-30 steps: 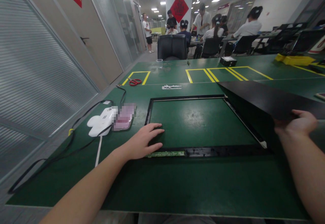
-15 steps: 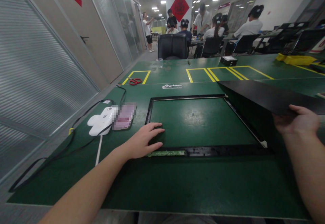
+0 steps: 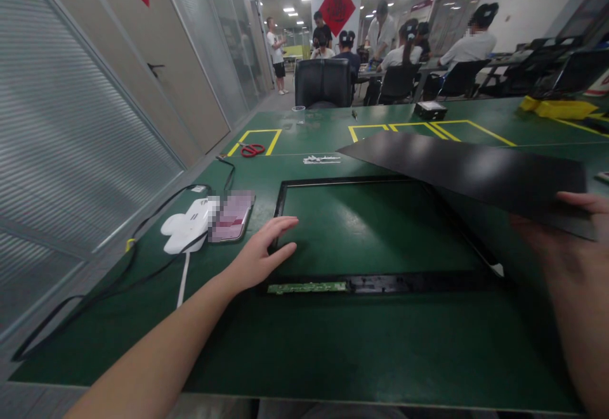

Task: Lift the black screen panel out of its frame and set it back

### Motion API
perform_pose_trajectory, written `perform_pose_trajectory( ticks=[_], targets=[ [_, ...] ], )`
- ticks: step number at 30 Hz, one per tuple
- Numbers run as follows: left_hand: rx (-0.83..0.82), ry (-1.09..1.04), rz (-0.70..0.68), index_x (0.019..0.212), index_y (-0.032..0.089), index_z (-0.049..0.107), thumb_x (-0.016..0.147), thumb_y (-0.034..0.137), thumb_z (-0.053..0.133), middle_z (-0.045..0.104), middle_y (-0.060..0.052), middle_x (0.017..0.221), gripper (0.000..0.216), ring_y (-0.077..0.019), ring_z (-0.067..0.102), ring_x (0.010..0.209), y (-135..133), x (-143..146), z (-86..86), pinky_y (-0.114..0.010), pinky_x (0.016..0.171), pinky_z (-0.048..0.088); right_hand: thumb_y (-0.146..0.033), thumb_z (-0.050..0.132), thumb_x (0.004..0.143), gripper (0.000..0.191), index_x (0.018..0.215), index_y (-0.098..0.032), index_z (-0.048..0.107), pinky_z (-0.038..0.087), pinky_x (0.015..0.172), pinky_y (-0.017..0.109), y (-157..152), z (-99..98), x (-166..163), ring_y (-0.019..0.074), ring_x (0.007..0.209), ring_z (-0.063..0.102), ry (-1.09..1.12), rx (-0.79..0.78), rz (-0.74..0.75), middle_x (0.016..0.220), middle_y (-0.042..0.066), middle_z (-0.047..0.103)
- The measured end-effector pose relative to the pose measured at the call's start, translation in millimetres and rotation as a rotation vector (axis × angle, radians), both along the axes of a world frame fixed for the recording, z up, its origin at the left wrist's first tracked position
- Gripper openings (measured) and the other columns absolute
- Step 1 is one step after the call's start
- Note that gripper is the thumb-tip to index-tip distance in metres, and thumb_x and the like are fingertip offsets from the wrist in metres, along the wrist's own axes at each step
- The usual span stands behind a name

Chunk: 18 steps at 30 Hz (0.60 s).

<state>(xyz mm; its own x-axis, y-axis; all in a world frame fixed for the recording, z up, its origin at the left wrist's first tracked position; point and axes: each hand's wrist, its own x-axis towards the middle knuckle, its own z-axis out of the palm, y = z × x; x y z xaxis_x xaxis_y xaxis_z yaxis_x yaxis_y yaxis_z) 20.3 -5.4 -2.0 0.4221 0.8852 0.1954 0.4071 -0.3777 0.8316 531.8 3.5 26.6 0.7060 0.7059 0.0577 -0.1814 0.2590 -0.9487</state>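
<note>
A thin, dark flat panel [image 3: 476,168] is held by its right edge in my right hand [image 3: 566,229], tilted above the table. Its left part hangs over the far right corner of a black rectangular frame [image 3: 409,283] and hides that corner. The frame lies flat, with a narrow green circuit board [image 3: 309,287] along the left of its near side. My left hand [image 3: 259,254] is at the frame's left side, fingers stretched out and apart, holding nothing. Whether it touches the frame I cannot tell.
The green table [image 3: 342,349] carries a pinkish phone [image 3: 235,216], a white flower-shaped object [image 3: 188,229] with cables, red-handled scissors [image 3: 253,150] and small white strips [image 3: 322,160]. A black box [image 3: 431,111] and yellow item [image 3: 556,108] stand farther back. Several people sit or stand beyond.
My right hand has swung the dark panel leftward and up, over the frame's far right corner. My left hand has shifted slightly left, uncovering more of the circuit board.
</note>
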Motion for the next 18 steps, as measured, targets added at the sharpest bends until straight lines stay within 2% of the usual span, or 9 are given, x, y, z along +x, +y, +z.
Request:
perform_pose_trajectory(
  ticks=[5,8,10,12,14,16,18],
  targets=[
    [-0.335,-0.549,0.213,0.129,0.020,0.070,0.085,0.041,0.080,0.069,-0.014,0.140,0.050,-0.0336,0.063,0.132,2,5,2.7,-0.048,0.116,0.046,-0.033,0.056,0.080,0.027,0.101,-0.029,0.072,0.058,0.068,0.053,-3,-2.6,-4,0.0352,0.097,0.071,-0.031,-0.212,0.080,0.107,0.011,0.076],
    [-0.487,-0.762,0.279,0.120,0.017,0.073,0.083,0.038,0.079,0.077,-0.013,0.124,0.043,-0.0307,0.071,0.120,5,4,10.5,-0.041,0.105,0.055,-0.041,0.056,0.081,0.039,0.114,-0.029,0.073,0.058,0.062,0.054,-5,-13.8,0,0.0370,0.089,0.072,-0.107,-0.336,0.108,0.104,0.013,0.077],
    [-0.588,-0.806,0.303,0.115,0.015,0.075,0.083,0.037,0.075,0.080,-0.012,0.114,0.038,-0.0289,0.075,0.108,6,2,17.6,-0.036,0.091,0.061,-0.045,0.058,0.080,0.044,0.119,-0.029,0.073,0.059,0.059,0.055,-7,-23.0,7,0.0370,0.083,0.072,-0.213,-0.428,0.091,0.095,0.013,0.077],
    [-0.657,-0.814,0.291,0.111,0.012,0.077,0.079,0.036,0.075,0.081,-0.014,0.107,0.039,-0.0312,0.077,0.102,6,0,24.1,-0.037,0.082,0.064,-0.046,0.060,0.079,0.044,0.119,-0.032,0.074,0.060,0.057,0.054,-8,-28.3,13,0.0357,0.078,0.072,-0.320,-0.473,0.079,0.085,0.011,0.075],
    [-0.672,-0.785,0.285,0.113,0.012,0.076,0.072,0.027,0.079,0.082,-0.013,0.105,0.043,-0.0331,0.078,0.099,5,-2,28.4,-0.038,0.079,0.065,-0.046,0.063,0.077,0.041,0.114,-0.032,0.075,0.061,0.057,0.053,-8,-26.7,13,0.0349,0.076,0.073,-0.327,-0.525,0.162,0.080,0.009,0.075],
    [-0.666,-0.744,0.296,0.118,0.014,0.076,0.067,0.019,0.080,0.082,-0.012,0.106,0.051,-0.0336,0.079,0.097,4,-4,29.8,-0.037,0.077,0.065,-0.043,0.067,0.074,0.036,0.106,-0.028,0.076,0.062,0.057,0.053,-8,-19.2,7,0.0361,0.075,0.074,-0.200,-0.620,0.338,0.081,0.010,0.077],
    [-0.643,-0.729,0.321,0.122,0.014,0.075,0.067,0.019,0.081,0.082,-0.012,0.107,0.056,-0.0335,0.079,0.094,5,-7,28.7,-0.034,0.071,0.065,-0.042,0.069,0.073,0.032,0.101,-0.028,0.076,0.063,0.058,0.052,-6,-9.8,-4,0.0360,0.075,0.075,-0.147,-0.631,0.414,0.082,0.010,0.078]
  ],
)
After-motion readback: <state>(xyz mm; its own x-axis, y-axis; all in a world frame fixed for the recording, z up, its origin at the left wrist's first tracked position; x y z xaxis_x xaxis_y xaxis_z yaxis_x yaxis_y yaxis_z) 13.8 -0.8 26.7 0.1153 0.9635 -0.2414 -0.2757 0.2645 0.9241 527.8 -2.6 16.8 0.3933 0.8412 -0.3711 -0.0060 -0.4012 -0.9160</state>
